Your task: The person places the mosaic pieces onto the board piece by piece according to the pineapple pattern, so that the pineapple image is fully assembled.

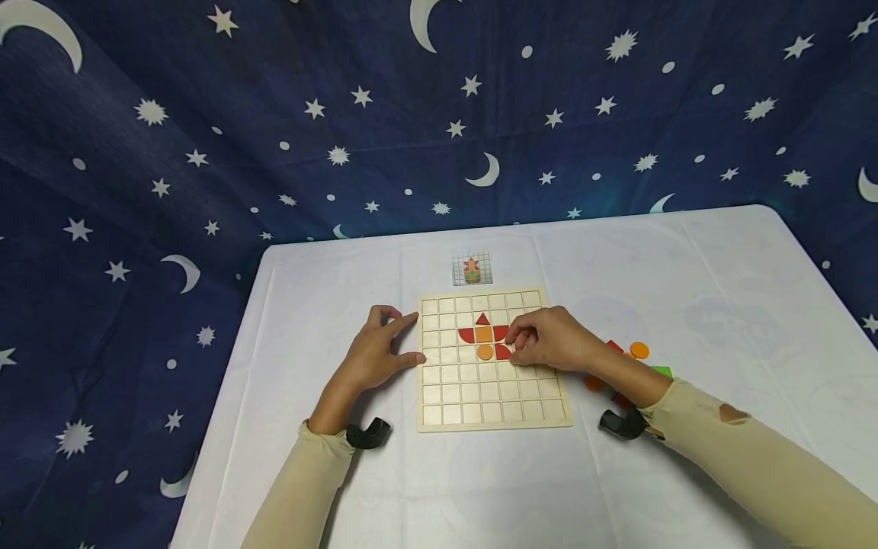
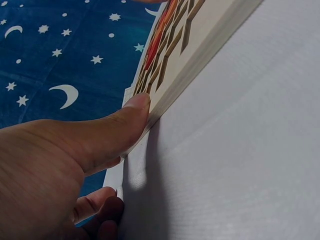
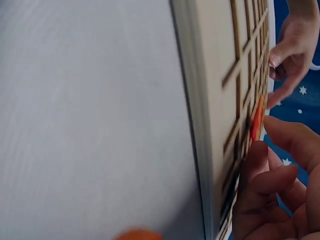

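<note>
Grid board (image 1: pixel 461 394): flat on the white-covered desk (image 1: pixel 309 313). Uneven pressure on one edge could slide or turn it beneath the pieces.
Left hand (image 1: pixel 376 354): grip spread, thumb and forefinger apart, both touching the board's left edge, nothing pinched. A push from this side could shift the board, since no hand braces the opposite edge.
Right hand (image 1: pixel 552 339): grip apparently pinching the right side of the lower red quarter-circle (image 1: pixel 503 352); other fingers curled.
Lower red quarter-circle: in the cell just right of the orange circle (image 1: pixel 485 352); full seating cannot be told. It could end skewed if one fingertip releases before the other.
Upper right red quarter-circle (image 1: pixel 499 332): one cell above, partly covered by the forefinger. A sideways finger movement could nudge it off its cell.
Orange square (image 1: pixel 484 335): between the upper right red quarter-circle and the left red quarter-circle (image 1: pixel 466 335), below the red triangle (image 1: pixel 483 319). A jolt to the board could unsettle all four.
Pattern card (image 1: pixel 472 269): just beyond the board's far edge. Pushing the board forward could displace it.
Loose pieces (image 1: pixel 639 350): heaped right of the board, partly hidden by the right forearm (image 1: pixel 632 377). Lowering that arm could scatter them.
</note>
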`<state>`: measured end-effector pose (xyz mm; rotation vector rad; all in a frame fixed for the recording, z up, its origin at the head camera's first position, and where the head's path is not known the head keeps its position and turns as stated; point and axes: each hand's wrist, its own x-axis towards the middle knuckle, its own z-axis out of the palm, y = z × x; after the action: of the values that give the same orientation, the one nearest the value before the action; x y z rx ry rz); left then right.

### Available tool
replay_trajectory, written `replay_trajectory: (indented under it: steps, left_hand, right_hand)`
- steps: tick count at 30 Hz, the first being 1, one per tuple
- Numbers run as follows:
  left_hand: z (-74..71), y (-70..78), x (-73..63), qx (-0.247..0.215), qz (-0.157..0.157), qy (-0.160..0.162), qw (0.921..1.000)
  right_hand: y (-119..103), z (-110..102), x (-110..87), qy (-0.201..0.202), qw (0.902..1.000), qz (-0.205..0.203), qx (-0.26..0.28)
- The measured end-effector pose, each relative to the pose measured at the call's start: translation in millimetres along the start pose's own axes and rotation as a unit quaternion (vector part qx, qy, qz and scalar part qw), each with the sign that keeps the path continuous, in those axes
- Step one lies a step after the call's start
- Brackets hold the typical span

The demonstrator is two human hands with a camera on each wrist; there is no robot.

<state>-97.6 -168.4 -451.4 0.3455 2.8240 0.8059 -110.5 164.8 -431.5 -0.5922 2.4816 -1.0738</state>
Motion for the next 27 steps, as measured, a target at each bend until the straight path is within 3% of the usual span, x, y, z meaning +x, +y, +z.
replay_trajectory:
  steps: [7,15,27]
  left_hand:
    - [0.4,-0.2,0.2,0.002,0.002,0.002,1.0000]
    - [-0.2,-0.6,0.3,0.001,0.000,0.000,1.0000]
    - [0.4,0.2,-0.4,-0.001,-0.003,0.000,1.0000]
  right_hand:
    - [6.4,-24.9,-10.8,0.010,0.9995,0.025,-0.012]
    - [25.0,-58.0,-33.7,0.036,0.9962,0.047,-0.064]
    - [56.8,-83.8,-53.5,-0.002,0.9907,0.045,-0.129]
